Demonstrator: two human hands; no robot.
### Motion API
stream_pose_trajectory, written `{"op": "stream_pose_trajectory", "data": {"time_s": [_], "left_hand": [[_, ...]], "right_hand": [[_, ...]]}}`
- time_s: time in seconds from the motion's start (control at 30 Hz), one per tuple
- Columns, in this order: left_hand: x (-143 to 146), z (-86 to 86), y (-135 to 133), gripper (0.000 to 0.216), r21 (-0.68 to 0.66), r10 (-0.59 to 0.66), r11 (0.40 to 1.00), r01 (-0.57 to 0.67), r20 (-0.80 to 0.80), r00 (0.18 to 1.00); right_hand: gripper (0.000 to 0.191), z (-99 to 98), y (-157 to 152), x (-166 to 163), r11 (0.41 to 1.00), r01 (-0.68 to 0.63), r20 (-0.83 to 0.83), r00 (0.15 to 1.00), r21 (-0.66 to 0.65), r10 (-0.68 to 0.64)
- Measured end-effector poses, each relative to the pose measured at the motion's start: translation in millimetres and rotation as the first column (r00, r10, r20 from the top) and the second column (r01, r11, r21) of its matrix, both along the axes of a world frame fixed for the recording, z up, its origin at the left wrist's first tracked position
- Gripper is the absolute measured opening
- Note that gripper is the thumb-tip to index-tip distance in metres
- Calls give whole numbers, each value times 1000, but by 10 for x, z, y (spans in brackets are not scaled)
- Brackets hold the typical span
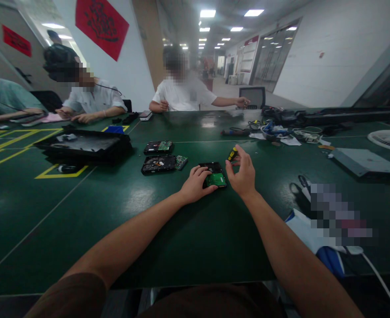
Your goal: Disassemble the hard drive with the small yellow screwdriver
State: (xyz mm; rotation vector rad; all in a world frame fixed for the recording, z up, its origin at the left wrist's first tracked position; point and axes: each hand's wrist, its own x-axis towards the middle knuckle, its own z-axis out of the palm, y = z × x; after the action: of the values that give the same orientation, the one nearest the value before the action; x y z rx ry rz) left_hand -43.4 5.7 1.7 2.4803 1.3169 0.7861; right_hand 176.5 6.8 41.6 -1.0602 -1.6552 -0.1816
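A hard drive lies on the green table with its green circuit board facing up. Over its left side rests my left hand, thumb along the near edge and fingers across the far part, gripping it against the tabletop. Just right of the drive, my right hand pinches a screwdriver by its yellow and black handle; I cannot make out its shaft or tip. To the left are an opened hard drive, a loose circuit board touching or close beside it, and another hard drive behind.
A black tray stands at left. Cables lie tangled at the back right, near a grey metal box. A white and blue cloth item lies near my right forearm. Across the table sits a person, with others at left.
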Motion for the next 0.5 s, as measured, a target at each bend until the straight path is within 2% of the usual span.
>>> {"op": "stream_pose_trajectory", "data": {"time_s": [0.5], "left_hand": [[3,6,-4,63,16,-1,1000,1,4,1000]], "right_hand": [[62,-1,5,5,1000,2,-8,1000,-26,-2]]}}
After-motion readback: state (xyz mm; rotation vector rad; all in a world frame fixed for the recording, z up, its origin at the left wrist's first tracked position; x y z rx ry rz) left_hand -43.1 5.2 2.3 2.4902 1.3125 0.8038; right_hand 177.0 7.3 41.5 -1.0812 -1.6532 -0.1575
